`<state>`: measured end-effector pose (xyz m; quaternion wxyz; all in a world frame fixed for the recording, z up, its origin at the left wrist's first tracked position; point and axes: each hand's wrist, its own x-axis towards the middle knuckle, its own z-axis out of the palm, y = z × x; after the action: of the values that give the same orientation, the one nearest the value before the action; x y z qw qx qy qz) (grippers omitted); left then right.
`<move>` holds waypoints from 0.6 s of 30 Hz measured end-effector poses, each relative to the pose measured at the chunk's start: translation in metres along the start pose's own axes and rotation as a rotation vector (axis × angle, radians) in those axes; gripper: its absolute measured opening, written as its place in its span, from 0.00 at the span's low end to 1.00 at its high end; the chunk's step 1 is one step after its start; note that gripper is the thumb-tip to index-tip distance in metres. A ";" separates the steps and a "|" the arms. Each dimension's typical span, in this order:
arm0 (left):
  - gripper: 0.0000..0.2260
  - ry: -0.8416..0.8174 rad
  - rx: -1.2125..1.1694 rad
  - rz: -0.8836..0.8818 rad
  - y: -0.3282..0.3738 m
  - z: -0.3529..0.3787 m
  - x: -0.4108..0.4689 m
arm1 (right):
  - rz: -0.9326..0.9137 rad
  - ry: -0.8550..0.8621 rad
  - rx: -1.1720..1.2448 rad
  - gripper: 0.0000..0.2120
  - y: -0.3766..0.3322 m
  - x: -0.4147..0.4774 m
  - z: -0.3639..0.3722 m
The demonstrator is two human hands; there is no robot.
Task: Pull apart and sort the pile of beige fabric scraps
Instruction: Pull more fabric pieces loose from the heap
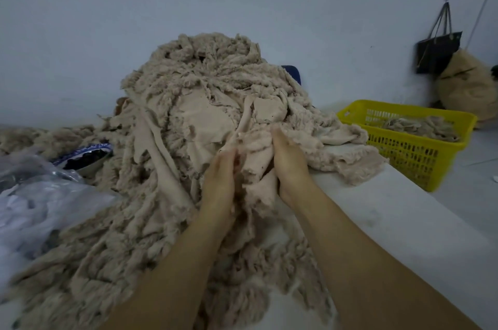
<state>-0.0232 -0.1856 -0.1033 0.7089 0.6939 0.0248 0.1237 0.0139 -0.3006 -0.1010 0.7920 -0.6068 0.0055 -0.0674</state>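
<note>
A tall pile of beige fabric scraps [204, 92], fuzzy on one side and smooth on the other, covers the middle of the white table [398, 222] and spills toward me. My left hand [219, 181] and my right hand [289, 162] are side by side at the pile's front. Between them they hold one bunched scrap [256, 160], the fingers of both hands curled into the cloth. The fingertips are hidden in the fabric.
A yellow plastic basket [420, 152] with some scraps inside stands at the table's right end. Clear plastic bags [40, 195] lie at the left, with a blue-rimmed bowl [86, 154] behind them. A dark bag [438, 49] hangs on the wall above a stuffed sack [469, 87].
</note>
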 end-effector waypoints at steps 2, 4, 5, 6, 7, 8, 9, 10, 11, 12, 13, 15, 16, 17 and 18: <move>0.16 -0.133 0.304 0.247 -0.007 -0.018 -0.018 | 0.017 -0.026 0.031 0.17 -0.004 -0.006 0.016; 0.14 -0.217 0.404 0.296 -0.010 -0.033 -0.022 | 0.047 -0.054 0.078 0.16 -0.005 -0.017 0.030; 0.13 -0.232 0.413 0.269 -0.010 -0.041 -0.020 | 0.059 -0.065 0.102 0.17 -0.004 -0.023 0.037; 0.13 -0.239 0.441 0.253 -0.009 -0.050 -0.017 | 0.060 -0.066 0.116 0.19 -0.003 -0.029 0.044; 0.12 -0.232 0.489 0.269 -0.009 -0.059 -0.016 | 0.046 -0.065 0.100 0.20 -0.001 -0.034 0.049; 0.13 -0.211 0.529 0.308 -0.010 -0.068 -0.016 | 0.020 -0.055 0.071 0.20 0.001 -0.038 0.055; 0.13 -0.179 0.576 0.359 -0.010 -0.078 -0.014 | 0.005 -0.042 0.058 0.20 0.004 -0.040 0.058; 0.13 -0.128 0.640 0.412 -0.012 -0.089 -0.013 | 0.009 -0.027 0.071 0.23 0.008 -0.042 0.060; 0.13 -0.065 0.697 0.456 -0.012 -0.099 -0.011 | 0.037 -0.009 0.105 0.26 0.013 -0.044 0.059; 0.12 0.008 0.717 0.464 -0.015 -0.111 -0.008 | 0.076 0.017 0.151 0.27 0.018 -0.044 0.057; 0.12 0.082 0.693 0.429 -0.018 -0.122 -0.007 | 0.122 0.051 0.190 0.26 0.025 -0.045 0.054; 0.11 0.211 0.584 0.268 -0.029 -0.139 -0.004 | 0.183 0.118 0.205 0.25 0.040 -0.047 0.047; 0.11 0.247 0.496 0.166 -0.035 -0.142 -0.004 | 0.170 0.140 0.177 0.25 0.045 -0.049 0.046; 0.11 0.259 0.350 0.063 -0.039 -0.143 -0.004 | 0.129 0.158 0.134 0.27 0.049 -0.049 0.047; 0.12 0.268 0.153 -0.023 -0.041 -0.142 -0.004 | 0.071 0.172 0.083 0.28 0.051 -0.048 0.049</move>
<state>-0.0503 -0.0479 -0.1497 0.6456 0.7229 0.1363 0.2048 -0.0242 -0.2353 -0.1411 0.8149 -0.5650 0.0922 -0.0912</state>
